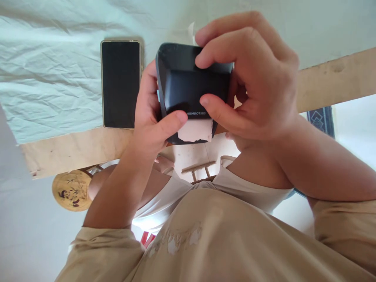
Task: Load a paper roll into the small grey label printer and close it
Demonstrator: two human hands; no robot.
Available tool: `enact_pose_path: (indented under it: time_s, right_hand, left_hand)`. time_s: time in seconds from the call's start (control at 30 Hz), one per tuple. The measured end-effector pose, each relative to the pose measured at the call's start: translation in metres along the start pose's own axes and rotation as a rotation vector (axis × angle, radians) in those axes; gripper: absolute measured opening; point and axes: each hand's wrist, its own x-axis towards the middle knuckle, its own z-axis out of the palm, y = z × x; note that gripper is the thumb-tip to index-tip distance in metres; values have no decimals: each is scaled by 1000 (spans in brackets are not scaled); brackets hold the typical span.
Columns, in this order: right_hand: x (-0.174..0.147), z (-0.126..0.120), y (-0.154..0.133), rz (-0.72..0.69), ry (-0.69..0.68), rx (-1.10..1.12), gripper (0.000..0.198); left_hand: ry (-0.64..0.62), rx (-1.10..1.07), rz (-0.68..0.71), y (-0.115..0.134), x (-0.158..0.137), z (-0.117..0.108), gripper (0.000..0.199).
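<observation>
Printer (188, 88) is clamped by the left hand (149, 119) and the right hand (261, 74). Paper (196, 130) juts from its near edge.

The place seems to be a room of a home, as is shown by the wrinkled pale green cloth (58, 78) spread over a light wooden table (79, 150), the round yellow wooden stool (72, 190) decorated with a panda-like figure and bamboo, and the loose off-white shorts (249, 185).
</observation>
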Motion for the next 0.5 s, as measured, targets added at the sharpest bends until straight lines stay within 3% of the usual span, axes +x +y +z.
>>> enact_pose_path:
  time_s: [0.03, 0.23, 0.4, 0.5]
  right_hand:
    - [0, 0, 0, -8, -21, -17, 33]
    - [0, 0, 2, -14, -71, -1, 37]
    - [-1, 5, 4, -67, -18, -30, 38]
    - [-1, 7, 4, -72, -1, -16, 40]
  left_hand:
    - [44, 3, -31, -1, 0, 0, 59]
    - [-25, 27, -75, 3, 0, 2, 43]
    - [76, -1, -110, 13, -2, 15, 38]
    - [63, -35, -81, 11, -3, 17, 38]
